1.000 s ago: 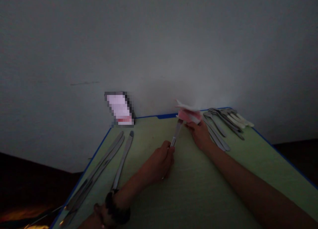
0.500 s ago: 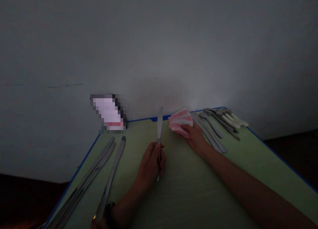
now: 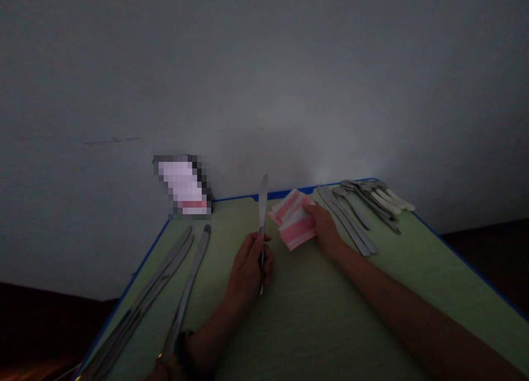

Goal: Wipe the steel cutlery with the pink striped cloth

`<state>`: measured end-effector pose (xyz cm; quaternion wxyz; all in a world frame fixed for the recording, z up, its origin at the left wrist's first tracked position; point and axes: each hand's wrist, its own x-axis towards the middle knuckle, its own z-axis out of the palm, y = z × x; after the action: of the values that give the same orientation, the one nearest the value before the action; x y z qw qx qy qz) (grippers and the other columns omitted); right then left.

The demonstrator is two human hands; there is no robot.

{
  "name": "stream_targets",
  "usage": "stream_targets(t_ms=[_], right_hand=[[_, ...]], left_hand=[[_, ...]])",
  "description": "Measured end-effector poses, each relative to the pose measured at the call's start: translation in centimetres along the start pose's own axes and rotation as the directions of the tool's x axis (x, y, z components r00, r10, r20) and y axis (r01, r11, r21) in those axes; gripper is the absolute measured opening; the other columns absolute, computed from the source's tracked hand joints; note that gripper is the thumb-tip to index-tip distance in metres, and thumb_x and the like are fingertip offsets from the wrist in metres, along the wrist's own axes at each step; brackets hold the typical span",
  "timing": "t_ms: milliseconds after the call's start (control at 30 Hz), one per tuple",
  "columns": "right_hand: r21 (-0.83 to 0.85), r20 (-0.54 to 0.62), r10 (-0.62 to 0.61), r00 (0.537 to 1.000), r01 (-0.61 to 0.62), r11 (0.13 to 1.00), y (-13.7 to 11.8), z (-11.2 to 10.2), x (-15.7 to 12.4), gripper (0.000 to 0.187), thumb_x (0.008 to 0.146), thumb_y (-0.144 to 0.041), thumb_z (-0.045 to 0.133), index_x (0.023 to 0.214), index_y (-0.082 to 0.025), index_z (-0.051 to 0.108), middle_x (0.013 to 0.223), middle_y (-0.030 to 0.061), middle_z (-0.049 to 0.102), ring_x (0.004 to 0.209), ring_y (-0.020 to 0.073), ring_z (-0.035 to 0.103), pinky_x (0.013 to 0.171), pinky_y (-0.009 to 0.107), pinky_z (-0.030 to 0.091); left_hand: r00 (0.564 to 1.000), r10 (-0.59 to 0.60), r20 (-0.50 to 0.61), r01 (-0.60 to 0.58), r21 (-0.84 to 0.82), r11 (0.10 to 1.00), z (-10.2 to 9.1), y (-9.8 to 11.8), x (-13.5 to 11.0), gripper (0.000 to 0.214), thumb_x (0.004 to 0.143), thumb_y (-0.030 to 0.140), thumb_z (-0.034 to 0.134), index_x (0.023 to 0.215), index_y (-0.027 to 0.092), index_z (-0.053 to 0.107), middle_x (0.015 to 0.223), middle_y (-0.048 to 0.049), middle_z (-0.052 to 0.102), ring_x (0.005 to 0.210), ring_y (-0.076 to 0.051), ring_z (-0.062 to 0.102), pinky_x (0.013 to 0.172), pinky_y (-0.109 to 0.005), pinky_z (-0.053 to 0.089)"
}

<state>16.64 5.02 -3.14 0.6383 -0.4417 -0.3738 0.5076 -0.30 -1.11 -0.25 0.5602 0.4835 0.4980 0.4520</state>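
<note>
L hand (image 3: 248, 273) is gripping a steel table knife (image 3: 262, 216) around mid-desk, fingers (image 3: 253, 257) curled tight round the handle, so they're holding it, not open. Knife is standing nearly upright, narrow blade pointing up & away, handle end poking out below the fist. R hand (image 3: 326, 232) is holding a folded napkin (image 3: 294, 220) by its right edge, fingers (image 3: 313, 210) narrow on it. Napkin is pink w/ white stripes, corners splaying a bit, paper or cloth can't tell. It's sitting just beside the blade, near far edge of the desk (image 3: 314, 320), which is pale green w/ blue trim. Long knives (image 3: 184, 298) are lying at left, well apart from both hands. More knives (image 3: 345, 221) are lying just right of R hand, & a bunch of spoons (image 3: 367, 202) w/ pale handles is piling up in far R corner. A dark band (image 3: 184, 348) is circling L wrist. A pixelated object (image 3: 184, 185), too blurred to tell, is leaning at far L corner by the wall (image 3: 264, 83).
</note>
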Motion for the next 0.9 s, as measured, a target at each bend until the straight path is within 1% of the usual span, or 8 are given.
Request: stream_targets(t_ms=[167,267,367,433,533,767,833,900], right_hand=[[0.028,0.033,0.079,0.996,-0.080,0.996,0.3,0.0,0.3,0.017,0.065,-0.032,0.063,0.074,-0.019,0.059,0.062,-0.0031,0.057,0.053,0.0120,0.048,0.051,0.024,0.038],[0.149,0.013,0.106,0.994,-0.106,0.983,-0.1,0.1,0.3,0.016,0.063,-0.026,0.059,0.077,-0.020,0.058,0.064,-0.0030,0.059,0.057,0.0135,0.052,0.053,0.024,0.040],[0.281,0.100,0.216,0.971,-0.235,0.930,-0.9,0.0,0.2,0.019,0.062,-0.026,0.054,0.080,-0.019,0.058,0.068,0.0002,0.063,0.062,0.0170,0.057,0.058,0.028,0.045],[0.346,0.159,0.265,0.951,-0.306,0.887,-1.4,-0.3,0.0,0.021,0.065,-0.033,0.052,0.079,-0.018,0.059,0.069,0.0025,0.065,0.064,0.0193,0.059,0.060,0.031,0.047],[0.384,0.229,0.280,0.932,-0.351,0.854,-1.7,-0.8,0.0,0.035,0.071,-0.050,0.046,0.078,-0.019,0.059,0.069,0.0046,0.064,0.067,0.0218,0.060,0.061,0.035,0.048],[0.332,0.295,0.183,0.938,-0.280,0.901,-0.4,-0.2,0.4,0.019,0.069,-0.038,0.054,0.079,-0.023,0.059,0.080,0.0030,0.066,0.079,0.0204,0.060,0.069,0.036,0.050],[0.303,0.300,0.129,0.945,-0.223,0.926,-0.3,0.2,0.1,0.022,0.070,-0.041,0.054,0.081,-0.024,0.060,0.086,0.0034,0.066,0.085,0.0204,0.061,0.071,0.035,0.050],[0.217,0.227,0.062,0.972,-0.112,0.970,-0.4,0.5,-0.2,0.023,0.069,-0.043,0.056,0.080,-0.023,0.061,0.085,0.0038,0.066,0.084,0.0208,0.061,0.070,0.035,0.050]], left_hand=[[0.996,-0.020,0.084,0.019,0.006,1.000,-0.1,-0.5,0.0,0.020,0.085,0.037,0.039,0.090,0.019,0.047,0.044,0.0112,0.036,0.031,-0.006,0.028,0.030,-0.015,0.025],[0.990,-0.032,0.138,0.025,0.055,0.998,0.0,-0.5,-0.2,0.021,0.084,0.034,0.038,0.096,0.019,0.048,0.047,0.0102,0.038,0.035,-0.007,0.031,0.032,-0.015,0.026],[0.985,-0.044,0.168,0.019,0.150,0.988,0.2,-0.2,-0.5,0.029,0.086,0.038,0.041,0.105,0.019,0.049,0.053,0.0096,0.038,0.039,-0.007,0.034,0.035,-0.015,0.027],[0.981,-0.025,0.191,-0.018,0.222,0.975,0.2,0.0,-0.5,0.033,0.086,0.041,0.042,0.109,0.018,0.050,0.054,0.0090,0.038,0.041,-0.007,0.035,0.038,-0.016,0.028],[0.977,0.002,0.212,-0.070,0.312,0.948,0.1,-0.1,-0.4,0.034,0.088,0.041,0.042,0.108,0.016,0.054,0.054,0.0074,0.040,0.043,-0.008,0.037,0.040,-0.017,0.029],[0.979,0.004,0.203,-0.073,0.335,0.940,0.0,-0.2,-0.2,0.036,0.089,0.042,0.038,0.102,0.015,0.057,0.053,0.0069,0.039,0.042,-0.009,0.037,0.041,-0.019,0.028],[0.978,-0.012,0.207,-0.060,0.336,0.940,0.1,-0.1,-0.2,0.036,0.088,0.043,0.039,0.102,0.016,0.057,0.052,0.0071,0.039,0.041,-0.009,0.037,0.040,-0.019,0.027],[0.979,-0.016,0.204,-0.057,0.347,0.936,0.2,0.0,-0.2,0.035,0.088,0.043,0.040,0.100,0.016,0.058,0.052,0.0070,0.040,0.041,-0.009,0.037,0.040,-0.019,0.027]])
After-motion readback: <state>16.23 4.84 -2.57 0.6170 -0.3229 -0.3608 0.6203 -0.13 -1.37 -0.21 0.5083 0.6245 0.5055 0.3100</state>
